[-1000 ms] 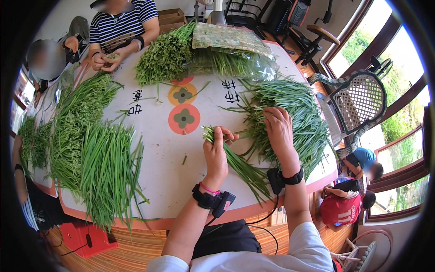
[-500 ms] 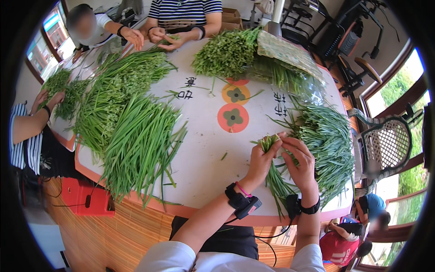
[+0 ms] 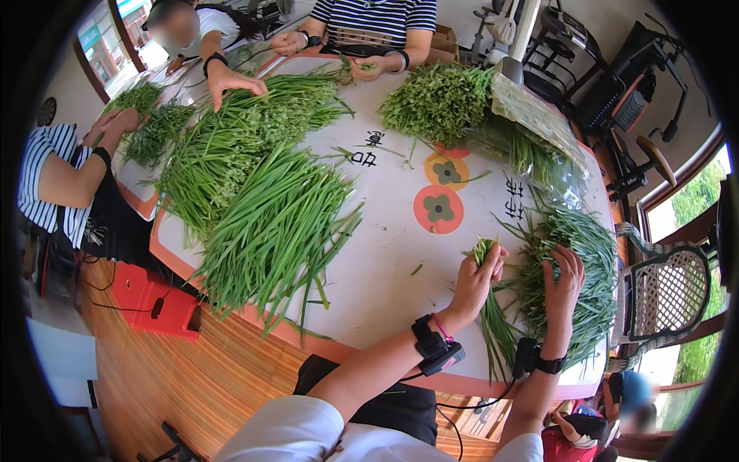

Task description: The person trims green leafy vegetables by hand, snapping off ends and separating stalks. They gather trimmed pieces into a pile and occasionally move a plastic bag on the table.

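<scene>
My left hand (image 3: 479, 279) is closed around a small bunch of garlic chives (image 3: 499, 327). The pale cut ends poke up above the fist, and the green leaves hang down toward the table's near edge. My right hand (image 3: 564, 279) is apart from it, over a large pile of garlic chives (image 3: 581, 239) on the right side of the table. Its thumb and fingers are spread and curved at the leaves; I see nothing held in them. Both wrists wear black bands with small devices.
Long chives (image 3: 277, 231) and budded greens (image 3: 231, 146) cover the left of the table (image 3: 385, 292). More budded greens (image 3: 435, 100) lie at the back beside a plastic sheet (image 3: 539, 115). Co-workers' hands (image 3: 231, 81) work across the table. A wicker chair (image 3: 666, 292) stands right, a red stool (image 3: 154, 296) left.
My right hand has left the bunch at my left hand and moved right onto the chive pile. My left hand keeps its bunch. The view has shifted; a co-worker's hand now reaches onto the left greens.
</scene>
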Demonstrator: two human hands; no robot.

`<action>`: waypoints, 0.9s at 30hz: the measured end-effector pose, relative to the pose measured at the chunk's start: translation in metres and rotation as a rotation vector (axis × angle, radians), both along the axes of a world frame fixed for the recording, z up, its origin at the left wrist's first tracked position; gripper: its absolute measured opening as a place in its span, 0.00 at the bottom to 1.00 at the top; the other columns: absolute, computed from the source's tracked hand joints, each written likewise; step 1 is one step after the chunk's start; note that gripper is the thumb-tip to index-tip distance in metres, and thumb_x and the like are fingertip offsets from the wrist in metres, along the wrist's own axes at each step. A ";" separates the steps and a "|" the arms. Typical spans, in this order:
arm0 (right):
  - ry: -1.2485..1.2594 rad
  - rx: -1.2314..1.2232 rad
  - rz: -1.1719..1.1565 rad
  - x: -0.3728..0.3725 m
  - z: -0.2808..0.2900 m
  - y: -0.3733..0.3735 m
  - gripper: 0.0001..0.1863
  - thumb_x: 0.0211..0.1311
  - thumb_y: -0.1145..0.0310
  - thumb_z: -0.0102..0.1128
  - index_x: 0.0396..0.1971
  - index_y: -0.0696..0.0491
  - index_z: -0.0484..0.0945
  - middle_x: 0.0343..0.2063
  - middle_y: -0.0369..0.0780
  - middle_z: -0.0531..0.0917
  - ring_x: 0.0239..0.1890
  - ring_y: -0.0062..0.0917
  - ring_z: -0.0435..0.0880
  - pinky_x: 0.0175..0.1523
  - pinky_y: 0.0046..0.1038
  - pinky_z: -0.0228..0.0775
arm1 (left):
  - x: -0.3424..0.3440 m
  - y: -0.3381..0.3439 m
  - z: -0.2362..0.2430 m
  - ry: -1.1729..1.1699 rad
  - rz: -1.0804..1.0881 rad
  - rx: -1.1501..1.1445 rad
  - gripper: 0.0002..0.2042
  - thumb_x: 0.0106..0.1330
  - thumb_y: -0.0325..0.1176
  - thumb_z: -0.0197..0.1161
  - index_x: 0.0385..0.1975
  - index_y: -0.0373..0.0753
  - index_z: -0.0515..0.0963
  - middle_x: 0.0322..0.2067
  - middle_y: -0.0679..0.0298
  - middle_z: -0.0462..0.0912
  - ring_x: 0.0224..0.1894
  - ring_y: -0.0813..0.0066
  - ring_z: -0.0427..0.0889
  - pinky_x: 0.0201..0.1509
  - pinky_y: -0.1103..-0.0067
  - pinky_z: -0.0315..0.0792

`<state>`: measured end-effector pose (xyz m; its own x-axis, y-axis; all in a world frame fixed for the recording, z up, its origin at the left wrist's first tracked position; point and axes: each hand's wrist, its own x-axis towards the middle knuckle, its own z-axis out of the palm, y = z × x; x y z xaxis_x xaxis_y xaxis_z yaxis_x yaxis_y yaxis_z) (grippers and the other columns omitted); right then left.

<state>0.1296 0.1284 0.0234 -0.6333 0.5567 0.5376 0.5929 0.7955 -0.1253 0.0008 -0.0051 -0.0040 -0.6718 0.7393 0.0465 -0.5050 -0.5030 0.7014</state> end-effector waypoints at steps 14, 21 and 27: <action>0.025 0.039 0.042 -0.005 -0.001 -0.002 0.10 0.58 0.71 0.58 0.40 0.56 0.78 0.42 0.42 0.78 0.49 0.37 0.73 0.57 0.37 0.61 | -0.002 0.001 -0.006 -0.103 -0.048 -0.020 0.15 0.73 0.41 0.50 0.32 0.36 0.72 0.18 0.78 0.58 0.21 0.90 0.56 0.24 0.88 0.52; 0.029 0.034 -0.023 0.004 0.003 -0.003 0.08 0.49 0.76 0.61 0.32 0.54 0.80 0.35 0.38 0.79 0.45 0.36 0.74 0.53 0.37 0.63 | -0.001 0.000 -0.004 -0.080 -0.049 -0.036 0.15 0.72 0.43 0.51 0.32 0.37 0.73 0.18 0.78 0.58 0.20 0.90 0.56 0.23 0.87 0.52; 0.101 0.090 -0.014 -0.006 0.006 -0.002 0.06 0.44 0.76 0.61 0.26 0.52 0.79 0.30 0.39 0.77 0.40 0.37 0.74 0.47 0.36 0.65 | -0.004 -0.003 -0.002 -0.052 0.037 -0.152 0.14 0.70 0.44 0.54 0.32 0.38 0.74 0.17 0.78 0.61 0.20 0.89 0.57 0.23 0.86 0.52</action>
